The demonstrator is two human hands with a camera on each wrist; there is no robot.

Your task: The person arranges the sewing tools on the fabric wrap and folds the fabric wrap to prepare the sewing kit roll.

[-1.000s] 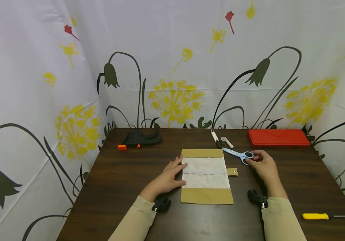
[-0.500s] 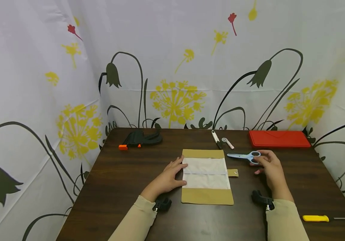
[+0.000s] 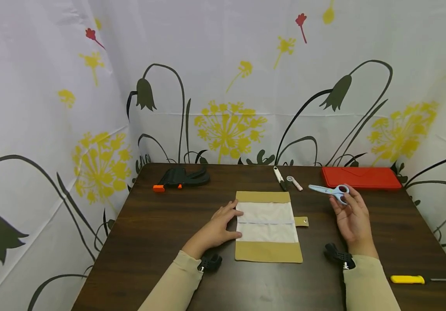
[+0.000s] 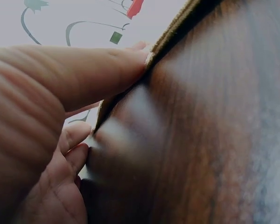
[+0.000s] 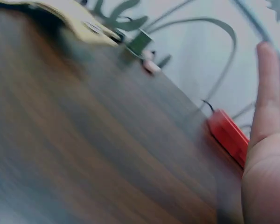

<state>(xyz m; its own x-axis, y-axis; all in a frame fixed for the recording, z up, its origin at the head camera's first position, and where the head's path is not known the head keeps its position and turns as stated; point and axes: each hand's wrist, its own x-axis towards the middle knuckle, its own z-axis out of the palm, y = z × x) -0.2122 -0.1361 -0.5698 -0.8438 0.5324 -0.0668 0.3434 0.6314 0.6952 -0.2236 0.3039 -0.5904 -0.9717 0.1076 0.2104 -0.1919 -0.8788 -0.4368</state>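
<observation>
Light-blue scissors (image 3: pixel 324 190) are pinched by their handle loops in my right hand (image 3: pixel 353 216), blades pointing left, held up off the table with the palm turned partly upward. My left hand (image 3: pixel 217 226) rests with fingers spread on the left edge of a tan and white fabric pouch (image 3: pixel 266 252), which lies unfolded on the table. In the left wrist view the thumb (image 4: pixel 107 70) touches the pouch's edge. A short tan strap (image 3: pixel 301 221) with a metal snap sticks out from the pouch's right side. The right wrist view is blurred and shows only a sliver of the scissors.
Behind the pouch lie a white and black slim tool (image 3: pixel 279 178) and a small white item with a round end (image 3: pixel 294 183). A red case (image 3: pixel 361 178) sits back right, a black clamp (image 3: pixel 184 177) back left. A yellow-handled screwdriver (image 3: pixel 407 280) lies front right.
My right hand has lifted the scissors from beside the pouch's top right corner, moving them right and up, and has turned its palm upward. The left hand stays on the pouch.
</observation>
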